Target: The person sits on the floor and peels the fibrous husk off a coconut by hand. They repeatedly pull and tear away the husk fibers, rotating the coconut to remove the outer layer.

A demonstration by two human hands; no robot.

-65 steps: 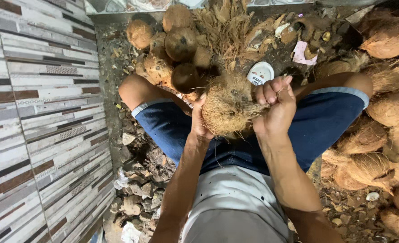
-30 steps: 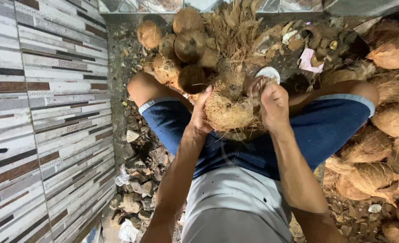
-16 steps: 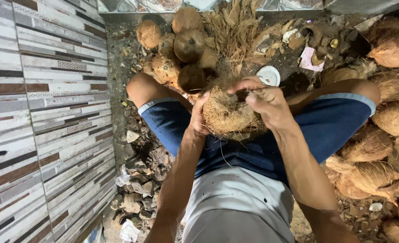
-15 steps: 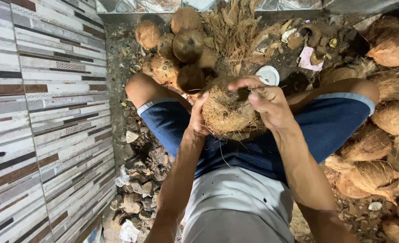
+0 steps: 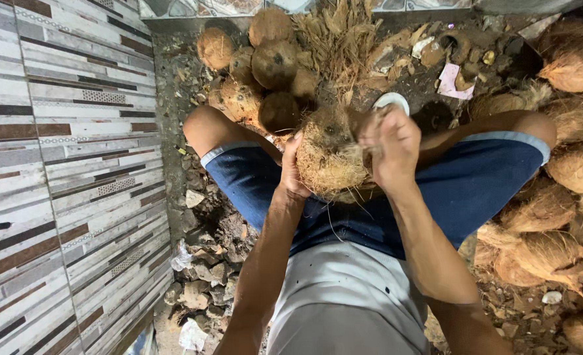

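L hand (image 5: 293, 172) cupped vs side of fibrous coconut (image 5: 327, 158); R hand (image 5: 391, 148) clamped on its husk fibres. Peeled coconuts (image 5: 265, 66) piled beyond.

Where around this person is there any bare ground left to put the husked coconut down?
Almost none. The left hand and right hand hold the coconut over the lap. Ahead sits the peeled pile; unhusked coconuts crowd one side. Only the rubble strip along the tiled wall is lower, though littered.
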